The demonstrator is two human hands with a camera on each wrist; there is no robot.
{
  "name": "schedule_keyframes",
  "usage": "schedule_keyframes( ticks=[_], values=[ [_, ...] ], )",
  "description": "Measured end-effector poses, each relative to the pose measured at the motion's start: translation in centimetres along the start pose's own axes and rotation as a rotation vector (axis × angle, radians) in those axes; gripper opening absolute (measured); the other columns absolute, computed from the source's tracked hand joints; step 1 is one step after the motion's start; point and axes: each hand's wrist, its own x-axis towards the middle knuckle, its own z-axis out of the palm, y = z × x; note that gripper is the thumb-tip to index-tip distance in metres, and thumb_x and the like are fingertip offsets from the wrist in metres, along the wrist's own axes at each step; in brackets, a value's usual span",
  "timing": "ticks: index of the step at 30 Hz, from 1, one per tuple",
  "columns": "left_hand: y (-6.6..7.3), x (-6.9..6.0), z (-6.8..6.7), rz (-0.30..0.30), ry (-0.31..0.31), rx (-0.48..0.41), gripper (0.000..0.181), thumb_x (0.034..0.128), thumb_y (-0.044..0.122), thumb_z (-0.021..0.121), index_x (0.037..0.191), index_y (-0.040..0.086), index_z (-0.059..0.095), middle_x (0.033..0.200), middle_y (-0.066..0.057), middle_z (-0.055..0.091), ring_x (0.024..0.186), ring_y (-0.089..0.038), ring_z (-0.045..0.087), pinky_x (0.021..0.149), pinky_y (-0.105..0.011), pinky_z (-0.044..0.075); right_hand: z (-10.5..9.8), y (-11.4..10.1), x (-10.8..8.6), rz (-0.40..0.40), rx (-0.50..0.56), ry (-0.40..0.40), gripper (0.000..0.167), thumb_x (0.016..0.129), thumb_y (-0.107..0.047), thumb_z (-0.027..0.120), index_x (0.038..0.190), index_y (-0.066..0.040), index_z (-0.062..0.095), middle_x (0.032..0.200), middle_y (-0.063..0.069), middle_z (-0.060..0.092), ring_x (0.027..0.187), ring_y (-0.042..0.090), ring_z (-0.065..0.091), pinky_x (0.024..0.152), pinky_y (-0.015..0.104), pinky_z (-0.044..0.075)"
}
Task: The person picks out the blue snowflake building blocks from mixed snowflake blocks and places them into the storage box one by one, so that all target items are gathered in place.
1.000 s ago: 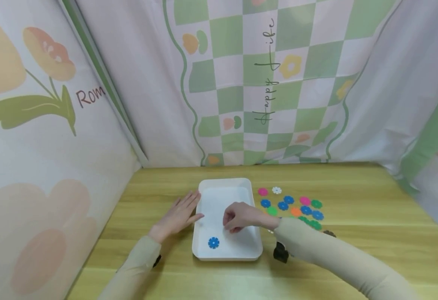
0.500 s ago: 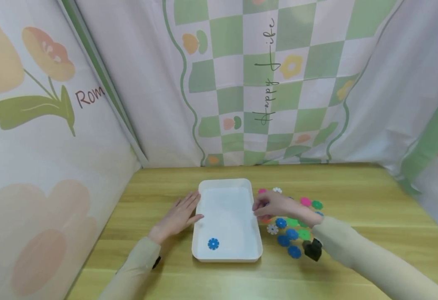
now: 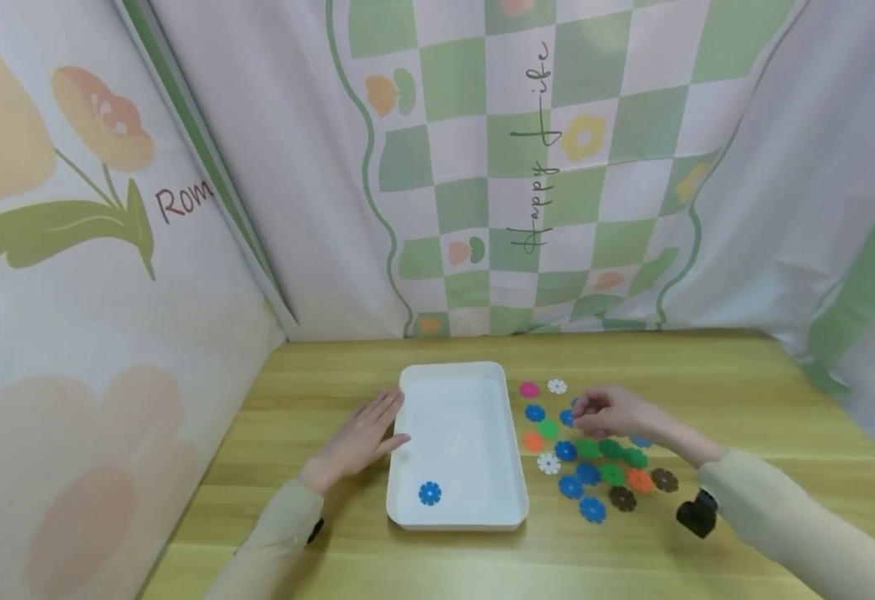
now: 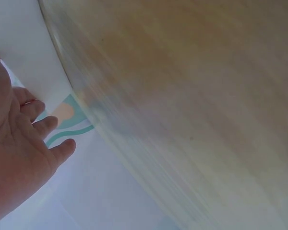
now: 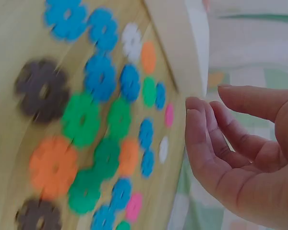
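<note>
A white rectangular tray (image 3: 456, 442) lies on the wooden table, with one blue flower-shaped plastic disc (image 3: 430, 493) in its near left part. My left hand (image 3: 358, 442) rests against the tray's left side, fingers extended along the wall. To the tray's right, my right hand (image 3: 613, 412) hovers over the spread of loose discs. In the right wrist view its fingers bend loosely, the thumb stands apart from the index finger, and nothing is between them. Beneath it some blue discs are partly hidden in the head view.
Several flower discs lie right of the tray, among them a pink disc (image 3: 530, 389), a white disc (image 3: 548, 463), an orange disc (image 3: 640, 480) and a brown disc (image 3: 622, 498). A printed curtain (image 3: 512, 208) hangs behind the table (image 3: 317, 367).
My right hand has moved from above the tray to the right, over the loose discs. My left hand has stayed at the tray's left side. The blue disc stays in the tray.
</note>
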Motion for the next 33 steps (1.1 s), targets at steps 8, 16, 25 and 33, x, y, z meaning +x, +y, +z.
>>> schedule_keyframes(
  ticks=[8, 16, 25, 33],
  values=[
    [0.2, 0.0, -0.3, -0.016, -0.007, 0.025, 0.076, 0.1031, 0.051, 0.042, 0.158, 0.005, 0.019, 0.166, -0.013, 0.018, 0.154, -0.034, 0.018, 0.122, -0.059, 0.025, -2.2, 3.3, -1.5, 0.054, -0.088, 0.063, 0.029, 0.093, -0.015, 0.063, 0.110, 0.009, 0.061, 0.093, 0.014, 0.068, 0.079, 0.019, 0.061, 0.067, 0.034, 0.056],
    [0.6, 0.0, -0.7, -0.005, 0.007, 0.084, 0.074, 0.1025, 0.051, 0.044, 0.157, 0.005, 0.023, 0.166, -0.012, 0.021, 0.154, -0.033, 0.021, 0.123, -0.058, 0.024, -3.5, 5.6, -2.8, 0.052, -0.136, 0.098, 0.028, 0.093, -0.010, 0.063, 0.108, 0.014, 0.061, 0.095, 0.015, 0.071, 0.078, 0.013, 0.064, 0.069, 0.028, 0.059],
    [0.3, 0.0, -0.5, 0.005, 0.022, 0.156, 0.076, 0.1011, 0.056, 0.043, 0.157, 0.007, 0.025, 0.165, -0.009, 0.023, 0.154, -0.028, 0.023, 0.124, -0.054, 0.024, -4.2, 7.6, -3.4, 0.075, -0.209, 0.151, 0.025, 0.091, -0.011, 0.065, 0.103, 0.011, 0.062, 0.093, 0.015, 0.070, 0.081, 0.017, 0.064, 0.066, 0.026, 0.057],
    [0.4, 0.1, -0.5, 0.016, 0.039, 0.197, 0.076, 0.1006, 0.057, 0.043, 0.156, 0.006, 0.029, 0.164, -0.009, 0.027, 0.153, -0.027, 0.027, 0.123, -0.053, 0.027, -4.2, 8.5, -3.3, 0.104, -0.276, 0.188, 0.023, 0.086, -0.010, 0.069, 0.100, 0.008, 0.064, 0.086, 0.011, 0.069, 0.074, 0.016, 0.063, 0.062, 0.029, 0.056]
  ],
)
